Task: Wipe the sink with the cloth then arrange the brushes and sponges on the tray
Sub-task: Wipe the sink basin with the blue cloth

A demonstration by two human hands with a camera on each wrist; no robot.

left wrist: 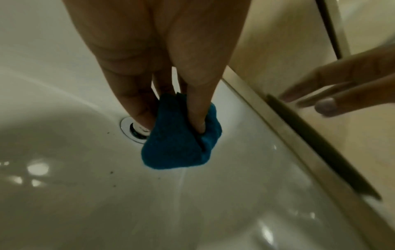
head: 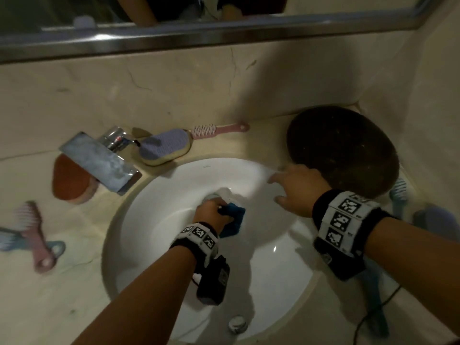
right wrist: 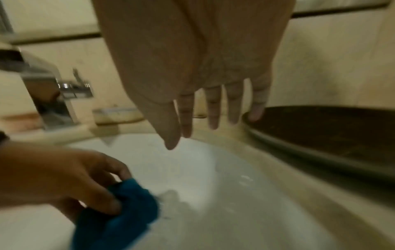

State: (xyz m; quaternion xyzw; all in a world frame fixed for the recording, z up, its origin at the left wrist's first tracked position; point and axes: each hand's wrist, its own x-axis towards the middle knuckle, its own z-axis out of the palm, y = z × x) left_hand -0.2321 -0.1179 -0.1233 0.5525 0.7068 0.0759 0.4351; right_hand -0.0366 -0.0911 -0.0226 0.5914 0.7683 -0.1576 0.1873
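Observation:
My left hand is down in the white sink and pinches a bunched blue cloth against the basin beside the drain. In the left wrist view the cloth sits between thumb and fingers. My right hand hovers open with spread fingers over the sink's right rim, next to the dark oval tray. A purple sponge and a pink brush lie behind the sink.
The chrome tap overhangs the basin's left side, with an orange sponge under it. Pink and blue brushes lie on the left counter. Another blue brush and a purple sponge lie right of the tray. A mirror edge runs above.

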